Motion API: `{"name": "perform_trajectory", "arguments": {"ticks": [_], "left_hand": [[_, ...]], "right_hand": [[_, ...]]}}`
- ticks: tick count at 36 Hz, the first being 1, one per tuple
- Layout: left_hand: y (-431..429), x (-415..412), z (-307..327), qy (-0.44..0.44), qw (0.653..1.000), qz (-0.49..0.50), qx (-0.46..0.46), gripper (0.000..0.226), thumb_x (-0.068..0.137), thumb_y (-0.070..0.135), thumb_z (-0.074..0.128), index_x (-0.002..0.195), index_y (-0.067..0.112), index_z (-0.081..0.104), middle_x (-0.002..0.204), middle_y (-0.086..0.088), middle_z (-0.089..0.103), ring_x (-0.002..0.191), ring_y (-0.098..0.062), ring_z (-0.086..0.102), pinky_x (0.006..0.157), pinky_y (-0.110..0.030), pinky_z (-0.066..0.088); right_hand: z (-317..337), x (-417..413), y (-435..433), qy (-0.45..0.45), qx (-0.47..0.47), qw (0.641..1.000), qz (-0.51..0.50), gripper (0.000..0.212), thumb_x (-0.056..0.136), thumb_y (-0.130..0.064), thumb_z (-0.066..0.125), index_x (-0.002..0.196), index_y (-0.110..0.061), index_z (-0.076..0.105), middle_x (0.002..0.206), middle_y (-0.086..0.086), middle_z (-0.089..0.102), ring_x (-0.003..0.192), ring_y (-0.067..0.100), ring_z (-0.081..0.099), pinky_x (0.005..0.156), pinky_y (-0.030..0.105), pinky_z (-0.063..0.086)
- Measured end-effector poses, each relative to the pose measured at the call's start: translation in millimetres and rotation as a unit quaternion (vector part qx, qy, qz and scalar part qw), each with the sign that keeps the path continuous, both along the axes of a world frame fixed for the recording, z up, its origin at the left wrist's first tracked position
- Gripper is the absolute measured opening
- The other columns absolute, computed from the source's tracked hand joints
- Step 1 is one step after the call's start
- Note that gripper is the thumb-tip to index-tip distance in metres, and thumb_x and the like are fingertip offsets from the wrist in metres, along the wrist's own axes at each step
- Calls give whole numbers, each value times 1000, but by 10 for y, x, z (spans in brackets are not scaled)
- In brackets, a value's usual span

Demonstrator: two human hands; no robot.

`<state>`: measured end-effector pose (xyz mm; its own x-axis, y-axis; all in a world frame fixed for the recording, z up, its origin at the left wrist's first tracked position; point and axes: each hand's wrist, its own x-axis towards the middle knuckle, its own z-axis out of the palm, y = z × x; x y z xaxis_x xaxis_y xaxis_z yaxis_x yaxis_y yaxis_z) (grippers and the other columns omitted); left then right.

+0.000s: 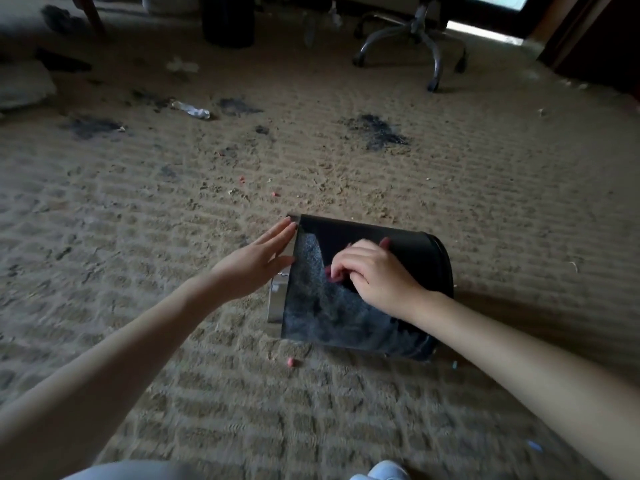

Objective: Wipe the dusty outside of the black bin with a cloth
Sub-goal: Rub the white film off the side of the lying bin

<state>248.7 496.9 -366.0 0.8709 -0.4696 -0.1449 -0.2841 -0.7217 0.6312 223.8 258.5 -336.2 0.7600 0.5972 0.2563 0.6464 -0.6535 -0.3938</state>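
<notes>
The black bin (408, 247) lies on its side on the carpet, its silver rim (277, 299) facing left. Grey dust covers the near part of its side, while the far part looks clean and black. My left hand (256, 261) is flat with straight fingers and touches the rim's upper end. My right hand (370, 275) rests on top of the bin's side with its fingers curled over a small red cloth (384, 242). Only bits of the cloth show at the fingertips.
Dirty beige carpet (311, 174) with dark stains (377, 129) and small pink crumbs (290, 362). A crushed plastic bottle (190, 109) lies at the far left. An office chair base (415, 39) and a dark round container (227, 20) stand at the back.
</notes>
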Motion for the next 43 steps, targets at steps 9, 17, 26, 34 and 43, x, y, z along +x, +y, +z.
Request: {"name": "perform_trajectory", "arguments": {"ticks": [9,17,26,34,43], "left_hand": [[-3,3,-44,1,1000,4,-14,61,97,37,37,148,36,3,152,24,-9,141,-8,18,111,-38,31],[0,8,-88,-9,1000,2,13,64,97,41,32,148,32,-6,149,27,-15,135,-19,34,99,-44,44],[29,53,-55,-20,999,-20,16,69,87,57,21,147,34,-4,149,27,-13,138,-17,28,107,-43,37],[76,56,-32,-17,1000,-23,0,59,94,48,29,145,40,0,149,30,-8,140,-10,19,110,-43,33],[63,105,28,14,998,5,-55,60,94,26,50,145,33,20,147,26,8,127,-11,44,106,-38,39]], "right_hand": [[6,-144,-75,34,8,999,-8,35,71,12,46,80,-12,70,86,-3,69,86,14,55,82,29,45],[162,551,306,89,103,979,-150,39,80,12,43,90,-11,72,93,-2,71,85,2,61,82,4,40],[-107,446,354,7,52,994,-96,36,79,13,45,92,-9,71,94,2,70,92,24,56,82,21,36],[-143,-24,77,-12,49,998,-35,33,75,11,49,89,-9,71,97,0,70,93,16,55,87,22,42],[-147,-386,-102,31,40,998,-26,34,77,10,51,89,-13,72,96,-5,69,91,11,54,85,20,43]]}}
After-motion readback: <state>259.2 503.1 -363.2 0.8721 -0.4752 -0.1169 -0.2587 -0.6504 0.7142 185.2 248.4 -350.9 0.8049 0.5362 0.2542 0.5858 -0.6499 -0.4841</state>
